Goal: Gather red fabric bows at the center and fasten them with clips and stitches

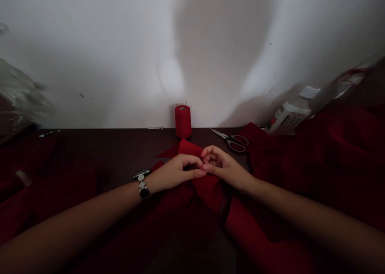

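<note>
My left hand point(183, 170), with a bracelet at the wrist, is closed in a pinch on a piece of red cloth point(207, 187). The cloth shows above and below its fingers. Fingertip to fingertip with it is my right hand point(219, 165), thumb and index finger pinched together at the cloth's edge. Whatever sits between the right fingertips is too small or dark to make out. Just beyond the hands stands a cone of red thread point(183, 122), with what look like thin needles sticking up from its top.
Scissors point(231, 139) lie beside the thread, blades towards the wall point(120, 65). A small metal clip point(155, 128) rests at the wall's foot. A white-capped bottle point(291, 113) leans at the right. Dark red fabric is heaped right point(315, 157) and left point(66, 181). Clear plastic point(18, 89) is far left.
</note>
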`<state>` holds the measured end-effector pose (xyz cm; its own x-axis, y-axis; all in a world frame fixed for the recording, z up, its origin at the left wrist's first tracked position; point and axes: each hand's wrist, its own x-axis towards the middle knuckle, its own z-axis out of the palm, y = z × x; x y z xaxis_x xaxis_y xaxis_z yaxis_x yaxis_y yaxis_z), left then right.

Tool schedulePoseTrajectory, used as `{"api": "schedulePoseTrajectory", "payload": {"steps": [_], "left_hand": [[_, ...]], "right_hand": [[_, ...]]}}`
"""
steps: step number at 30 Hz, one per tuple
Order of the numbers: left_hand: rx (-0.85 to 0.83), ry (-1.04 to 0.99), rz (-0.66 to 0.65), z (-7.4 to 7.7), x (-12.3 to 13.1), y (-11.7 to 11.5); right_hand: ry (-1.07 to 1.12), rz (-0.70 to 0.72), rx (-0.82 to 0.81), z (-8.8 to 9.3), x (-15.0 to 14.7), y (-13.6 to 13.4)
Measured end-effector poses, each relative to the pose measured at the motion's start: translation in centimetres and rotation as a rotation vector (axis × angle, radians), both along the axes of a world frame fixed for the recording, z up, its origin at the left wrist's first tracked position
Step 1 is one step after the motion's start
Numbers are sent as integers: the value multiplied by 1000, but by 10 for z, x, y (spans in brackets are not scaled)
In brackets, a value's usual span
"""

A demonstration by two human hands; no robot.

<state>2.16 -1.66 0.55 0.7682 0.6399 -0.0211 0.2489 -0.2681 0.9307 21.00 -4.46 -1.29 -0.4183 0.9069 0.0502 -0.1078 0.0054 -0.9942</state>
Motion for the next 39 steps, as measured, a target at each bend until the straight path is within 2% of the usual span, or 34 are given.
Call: {"api": "schedulePoseTrajectory", "payload": {"steps": [8,18,39], "left_hand": [[-24,-18,-11,5,0,-1],[-125,-55,39,11,2,-4],[-28,-4,73,7,-1,0]], "right_hand": [[-2,21,-27,3,1,-1],[38,15,-114,5,4,-4],[-87,-15,88,2,3,-3]]}}
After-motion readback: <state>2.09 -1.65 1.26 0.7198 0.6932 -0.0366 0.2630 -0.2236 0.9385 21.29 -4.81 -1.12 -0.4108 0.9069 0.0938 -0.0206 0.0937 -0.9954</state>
